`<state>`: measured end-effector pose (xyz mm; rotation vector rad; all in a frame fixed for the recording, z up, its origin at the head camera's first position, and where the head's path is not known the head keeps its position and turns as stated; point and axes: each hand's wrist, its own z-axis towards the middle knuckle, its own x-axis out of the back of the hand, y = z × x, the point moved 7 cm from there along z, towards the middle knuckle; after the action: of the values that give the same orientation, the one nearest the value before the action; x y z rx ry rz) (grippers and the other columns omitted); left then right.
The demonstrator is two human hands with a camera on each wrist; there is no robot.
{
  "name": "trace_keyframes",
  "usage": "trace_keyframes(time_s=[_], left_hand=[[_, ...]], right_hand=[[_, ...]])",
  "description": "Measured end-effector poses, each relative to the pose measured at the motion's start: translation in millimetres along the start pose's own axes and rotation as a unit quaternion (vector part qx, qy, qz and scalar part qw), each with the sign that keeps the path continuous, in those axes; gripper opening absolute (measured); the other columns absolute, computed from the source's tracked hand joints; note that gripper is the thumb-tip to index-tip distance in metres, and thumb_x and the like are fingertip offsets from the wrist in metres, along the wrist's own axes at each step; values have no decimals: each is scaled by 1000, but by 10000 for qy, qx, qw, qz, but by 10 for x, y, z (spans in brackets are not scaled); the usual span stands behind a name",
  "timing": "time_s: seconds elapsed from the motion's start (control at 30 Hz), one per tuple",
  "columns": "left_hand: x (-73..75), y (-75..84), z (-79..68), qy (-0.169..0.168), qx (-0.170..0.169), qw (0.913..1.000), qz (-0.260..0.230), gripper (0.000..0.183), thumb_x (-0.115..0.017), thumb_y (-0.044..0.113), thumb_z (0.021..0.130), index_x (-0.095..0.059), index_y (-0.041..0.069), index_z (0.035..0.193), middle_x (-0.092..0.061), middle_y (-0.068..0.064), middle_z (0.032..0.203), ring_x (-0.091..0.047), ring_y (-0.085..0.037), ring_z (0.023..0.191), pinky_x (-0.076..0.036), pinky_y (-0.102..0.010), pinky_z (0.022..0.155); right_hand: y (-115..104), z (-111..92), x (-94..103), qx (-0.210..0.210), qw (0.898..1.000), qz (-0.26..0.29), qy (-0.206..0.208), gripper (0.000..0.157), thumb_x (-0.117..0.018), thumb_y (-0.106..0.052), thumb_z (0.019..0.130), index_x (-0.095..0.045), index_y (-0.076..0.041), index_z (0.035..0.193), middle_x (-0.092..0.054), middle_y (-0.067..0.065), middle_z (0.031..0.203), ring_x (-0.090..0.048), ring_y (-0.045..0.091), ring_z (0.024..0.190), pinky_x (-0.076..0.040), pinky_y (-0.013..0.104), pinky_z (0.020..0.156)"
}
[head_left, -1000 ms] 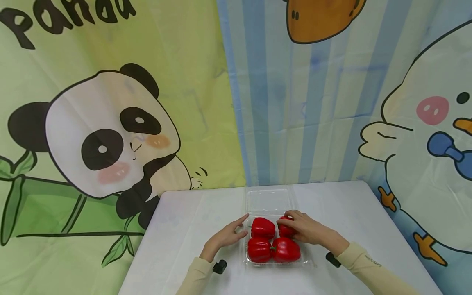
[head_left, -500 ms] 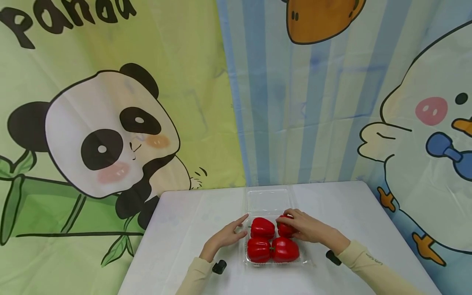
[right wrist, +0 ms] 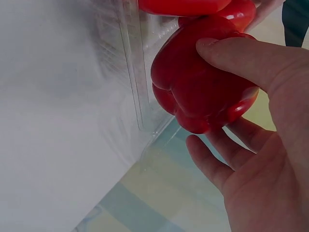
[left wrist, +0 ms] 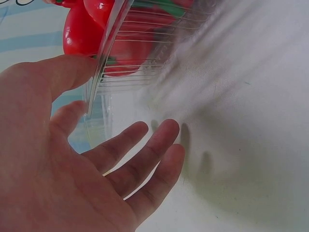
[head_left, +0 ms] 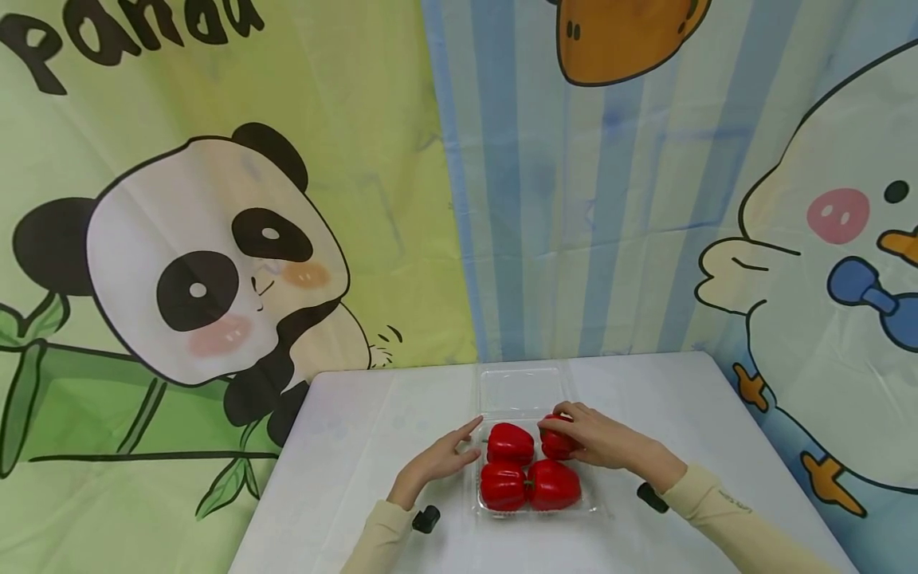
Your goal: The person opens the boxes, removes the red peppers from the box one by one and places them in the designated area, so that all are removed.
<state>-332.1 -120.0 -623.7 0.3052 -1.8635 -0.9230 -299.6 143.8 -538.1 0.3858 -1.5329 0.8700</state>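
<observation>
A clear plastic clamshell container [head_left: 476, 502] sits on the table with several glossy red bell peppers in it. My right hand [head_left: 602, 437] grips the back right bell pepper [right wrist: 203, 77], thumb on one side and fingers on the other. Two peppers lie along the front, a front left pepper [head_left: 502, 486] and a front right pepper [head_left: 554, 485], with a green stem between them. Behind them is the back left pepper [head_left: 510, 443]. My left hand [left wrist: 91, 150] is at the container's left side, thumb and index fingertips at its rim, the other fingers spread in the air.
The container's clear lid [head_left: 522, 391] lies folded back toward the rear edge of the white table [head_left: 344, 446]. A cartoon-print curtain [head_left: 402, 199] hangs right behind the table. Dark wrist cameras sit below both hands, such as the left camera [head_left: 426, 519].
My right hand and the back right pepper have shifted slightly up and away from the front peppers. The left hand has stayed in place.
</observation>
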Motion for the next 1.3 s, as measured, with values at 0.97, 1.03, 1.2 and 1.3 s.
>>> trace_keyframes(time_s=[0.97,1.03,1.2,1.3], left_hand=[[-9,12,-13,39,52,10000,-59,65,-59,34,100,-31,31,159,-54,-18,143,-57,-38,125,-46,-64,103],[-9,9,-18,39,80,9999,-76,64,-59,34,100,-31,31,158,-54,-18,144,-56,-38,126,-45,-64,104],[-8,9,-28,39,98,9999,-84,65,-59,34,100,-31,33,158,-54,-17,144,-55,-38,128,-44,-65,104],[-4,13,-24,50,74,9999,-68,65,-59,34,100,-31,33,158,-54,-17,144,-54,-38,128,-44,-65,104]], right_hand=[[161,-110,361,-255,9992,112,301,73,-85,-9,77,-53,-17,142,-54,11,132,-52,31,119,-62,39,80],[198,-125,382,-291,9989,120,354,72,-85,-8,78,-53,-16,142,-55,12,131,-52,31,119,-62,39,80],[316,-143,401,-476,9980,28,423,72,-86,-10,77,-54,-17,141,-55,12,132,-51,32,121,-62,38,81],[368,-147,425,-593,9968,-40,540,71,-86,-10,76,-55,-17,140,-56,12,131,-51,32,120,-62,40,81]])
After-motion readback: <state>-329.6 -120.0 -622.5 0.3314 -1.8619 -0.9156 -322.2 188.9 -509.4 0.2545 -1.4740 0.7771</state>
